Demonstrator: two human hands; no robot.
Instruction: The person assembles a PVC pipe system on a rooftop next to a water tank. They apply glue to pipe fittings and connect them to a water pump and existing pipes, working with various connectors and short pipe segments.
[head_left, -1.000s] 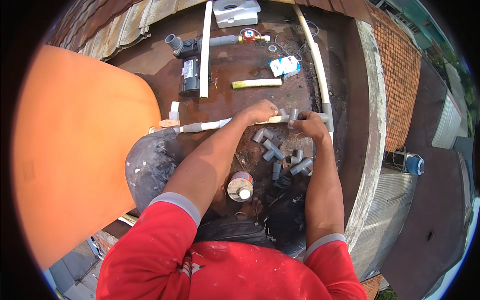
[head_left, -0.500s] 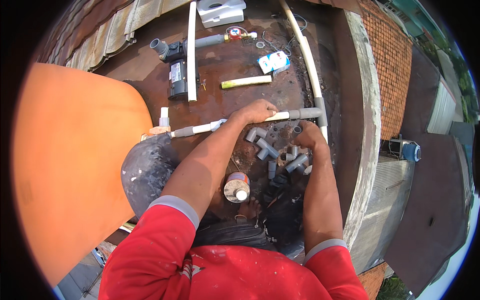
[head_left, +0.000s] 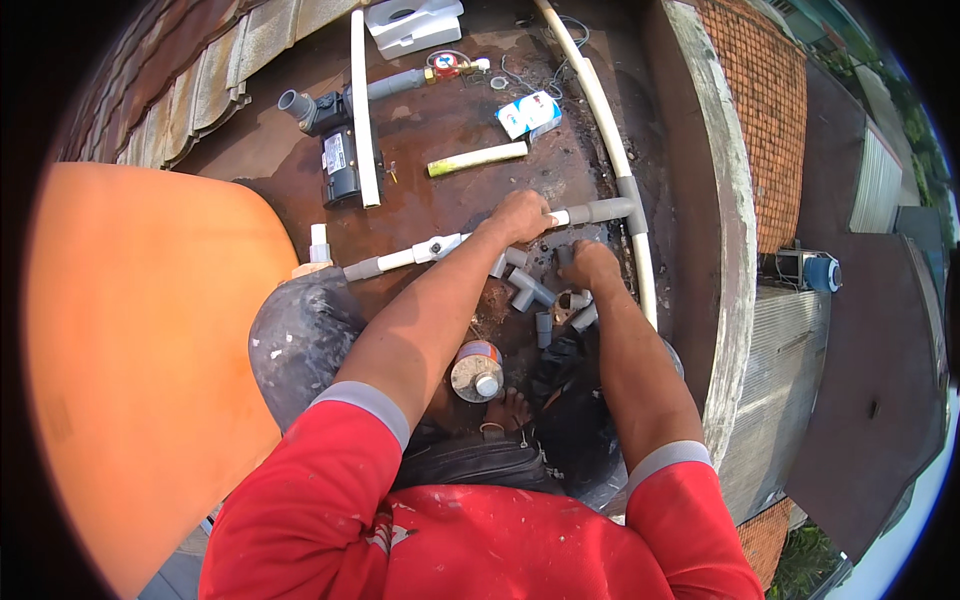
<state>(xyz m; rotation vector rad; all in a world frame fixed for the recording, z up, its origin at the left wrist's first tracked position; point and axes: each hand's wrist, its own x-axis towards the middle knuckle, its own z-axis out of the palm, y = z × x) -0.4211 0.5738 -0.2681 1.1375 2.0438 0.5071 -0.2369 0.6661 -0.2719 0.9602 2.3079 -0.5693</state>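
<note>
On the brown rooftop slab, beside the concrete parapet, the left hand is closed round a horizontal white PVC pipe just where it enters a grey tee fitting on the long white pipe running along the slab edge; the right hand rests lower, among the loose grey fittings, its fingers curled down over them, though whether it has actually pinched 1 cannot be told from here; the pipe run in hand lies level across the slab, from the grey coupling near the orange tank to the tee; to do this joint well, it seems wise to keep the left hand clamped close to the socket so the pipe stays straight and fully seated, and to pick the matching fitting by feel of its bore rather than by guess; the open round can near the knees stands within easy reach; the black pump and the short yellowish pipe offcut lie well apart, clear of the work.
</note>
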